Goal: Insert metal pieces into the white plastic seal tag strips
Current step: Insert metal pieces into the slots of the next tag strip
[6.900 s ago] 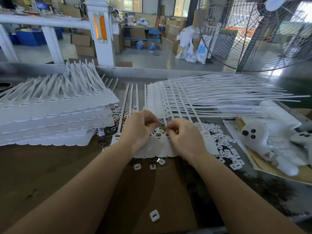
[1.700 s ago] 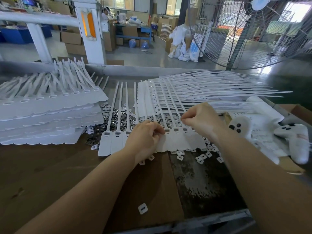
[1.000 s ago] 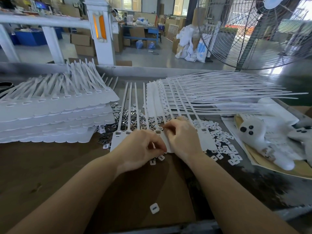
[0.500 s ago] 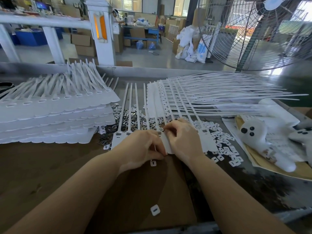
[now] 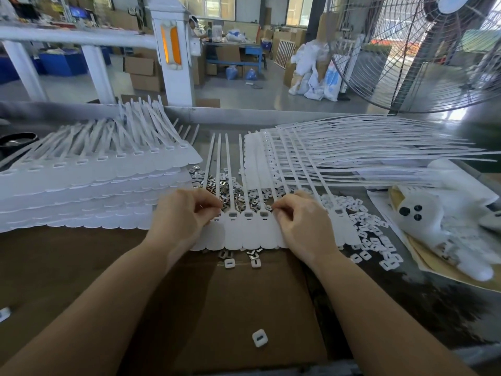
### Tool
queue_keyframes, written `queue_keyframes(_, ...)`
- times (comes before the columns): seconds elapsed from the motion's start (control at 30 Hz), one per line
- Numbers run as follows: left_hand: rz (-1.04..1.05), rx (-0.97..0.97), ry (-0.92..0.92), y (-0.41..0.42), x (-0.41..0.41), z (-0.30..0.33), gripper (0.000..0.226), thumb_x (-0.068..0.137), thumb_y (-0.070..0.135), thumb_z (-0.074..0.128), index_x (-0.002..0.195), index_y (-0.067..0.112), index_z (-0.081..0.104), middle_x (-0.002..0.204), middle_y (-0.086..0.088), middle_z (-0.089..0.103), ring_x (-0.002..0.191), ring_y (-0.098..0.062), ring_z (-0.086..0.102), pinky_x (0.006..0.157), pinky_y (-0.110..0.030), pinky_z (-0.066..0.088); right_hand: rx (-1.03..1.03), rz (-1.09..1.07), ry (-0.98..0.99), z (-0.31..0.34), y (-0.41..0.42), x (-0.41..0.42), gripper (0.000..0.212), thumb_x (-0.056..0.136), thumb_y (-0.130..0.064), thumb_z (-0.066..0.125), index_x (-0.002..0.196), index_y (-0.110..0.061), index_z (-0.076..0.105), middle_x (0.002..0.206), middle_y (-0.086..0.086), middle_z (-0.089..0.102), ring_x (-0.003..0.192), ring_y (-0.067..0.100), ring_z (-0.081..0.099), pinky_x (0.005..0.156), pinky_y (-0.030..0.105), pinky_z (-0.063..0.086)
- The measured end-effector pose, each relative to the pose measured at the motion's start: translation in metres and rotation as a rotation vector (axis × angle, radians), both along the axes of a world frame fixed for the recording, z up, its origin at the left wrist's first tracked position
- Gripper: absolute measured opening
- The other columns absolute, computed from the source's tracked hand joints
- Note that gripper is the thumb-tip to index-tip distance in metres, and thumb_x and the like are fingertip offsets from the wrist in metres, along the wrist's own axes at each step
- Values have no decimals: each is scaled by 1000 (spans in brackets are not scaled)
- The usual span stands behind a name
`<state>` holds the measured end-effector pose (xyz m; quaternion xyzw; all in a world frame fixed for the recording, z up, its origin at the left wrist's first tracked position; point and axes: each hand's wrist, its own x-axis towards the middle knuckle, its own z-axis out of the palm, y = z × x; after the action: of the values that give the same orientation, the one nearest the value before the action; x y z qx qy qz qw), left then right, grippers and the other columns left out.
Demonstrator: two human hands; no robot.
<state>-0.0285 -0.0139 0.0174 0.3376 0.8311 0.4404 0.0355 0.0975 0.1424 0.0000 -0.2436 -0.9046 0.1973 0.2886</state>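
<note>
Resting on a strip of white seal tags (image 5: 244, 232) on the cardboard (image 5: 244, 308): left hand (image 5: 181, 221) and right hand (image 5: 303, 223), fingers curled, pinching its slotted heads. Metal pieces (image 5: 230, 191) heaped just behind the strip.

Two bare hands are seen, a left hand (image 5: 184, 218) and a right hand (image 5: 303, 221). One joined sheet of flat white plastic seal tags (image 5: 241, 232) is seen between them, and three tag heads can be counted in the gap. One tall stack of white tag sheets (image 5: 89, 185) is seen. The shiny little metal pieces (image 5: 230, 191) and the small white square plastic caps (image 5: 374, 240) cannot be counted. One lone white square cap (image 5: 259, 337) is seen. One big round wire fan (image 5: 423, 50) is seen.
</note>
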Motion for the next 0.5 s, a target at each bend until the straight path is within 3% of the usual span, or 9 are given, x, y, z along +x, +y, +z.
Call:
queue_keyframes(0.17, -24, 24, -46, -1, 4, -3, 25, 78, 15, 73, 67, 36, 66, 70, 20, 65, 68, 6, 59, 58, 2, 38, 0, -2, -2, 0, 0, 0, 12, 90, -18, 58, 95, -16, 70, 95, -3, 59, 92, 10, 51, 74, 14, 31)
queue_keyframes(0.3, -35, 78, -113, -1, 4, -5, 24, 77, 13, 74, 68, 34, 67, 70, 19, 67, 66, 10, 60, 58, 1, 39, 5, -5, 3, -1, 0, 2, 12, 89, -17, 59, 94, -16, 69, 95, -3, 60, 92, 11, 51, 72, 13, 30)
queue_keyframes(0.5, -15, 93, -103, 3, 4, -8, 17, 81, 11, 70, 90, 27, 71, 77, 20, 64, 70, 8, 58, 58, 2, 37, 10, -2, 5, -1, 0, 0, 12, 89, -18, 58, 94, -17, 69, 95, -3, 60, 92, 9, 50, 72, 12, 29)
